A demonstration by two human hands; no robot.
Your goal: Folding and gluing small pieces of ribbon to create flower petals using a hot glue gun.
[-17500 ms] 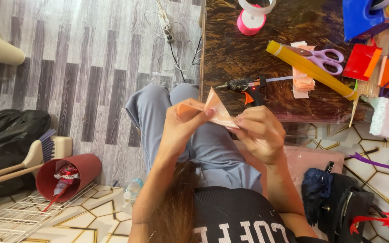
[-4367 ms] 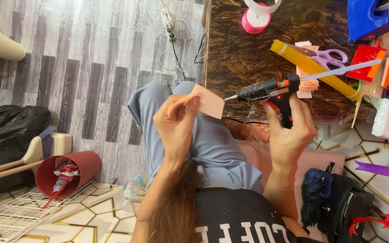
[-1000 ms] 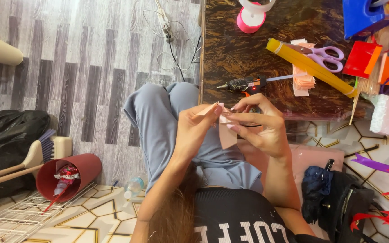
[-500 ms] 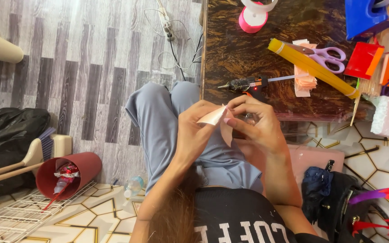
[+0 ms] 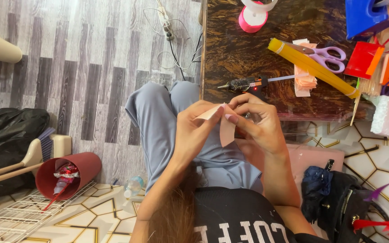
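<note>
My left hand [image 5: 194, 130] and my right hand [image 5: 255, 123] meet over my lap, both pinching a small peach paper piece [image 5: 225, 129]. The piece is folded, one flap hanging down between the fingers. Just beyond my right hand a black glue gun [image 5: 244, 83] lies on the dark marbled table [image 5: 235, 49], nozzle pointing left. Farther right on the table sit a stack of peach paper strips [image 5: 303, 78], purple scissors [image 5: 327, 55] and a long yellow strip [image 5: 309, 67].
A pink tape roll [image 5: 252, 19] stands at the table's far edge. A blue container [image 5: 365, 18], red card [image 5: 363, 60] and white foam block [image 5: 385, 114] lie right. On the floor: a red bin [image 5: 64, 173], black bag [image 5: 5, 135], power strip [image 5: 165, 22].
Earlier my right hand held the glue gun against the paper; the gun now lies on the table. Over the last second both hands keep pressing and folding the peach piece, barely shifting.
</note>
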